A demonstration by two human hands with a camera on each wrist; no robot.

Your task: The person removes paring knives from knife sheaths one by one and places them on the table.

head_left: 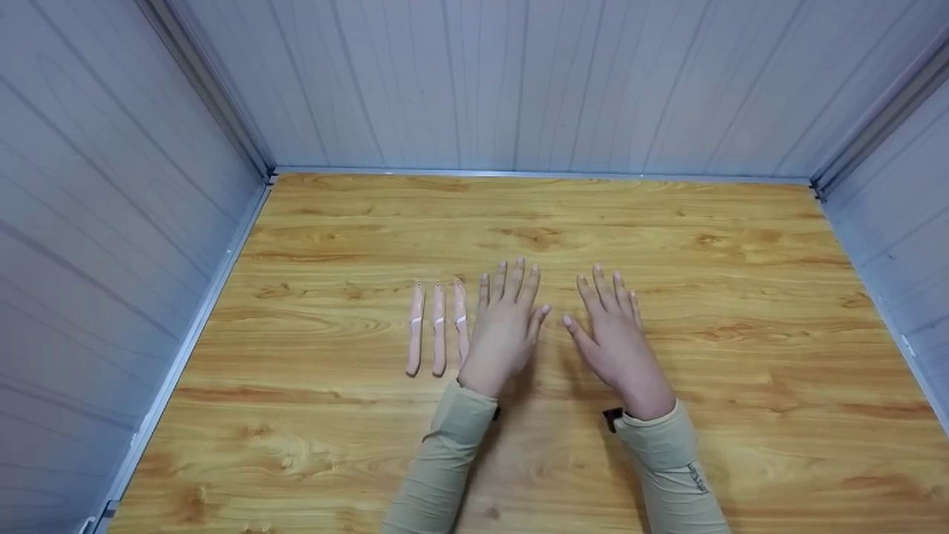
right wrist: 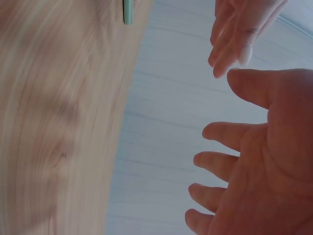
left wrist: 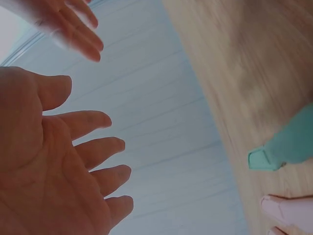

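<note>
Three pink knives lie side by side on the wooden table, blades pointing away and handles toward me. My left hand, palm down with fingers spread, is just right of them and hides part of the rightmost knife. In the left wrist view a teal-green object with a flat squared tip lies beside a pink knife; the head view mostly hides it behind the left hand. To the right, my right hand is also held palm down with fingers spread. Neither hand holds anything, and the two are apart.
The wood-grain table is bounded by pale panel walls at the back, left and right. A thin green edge of an object shows at the top of the right wrist view.
</note>
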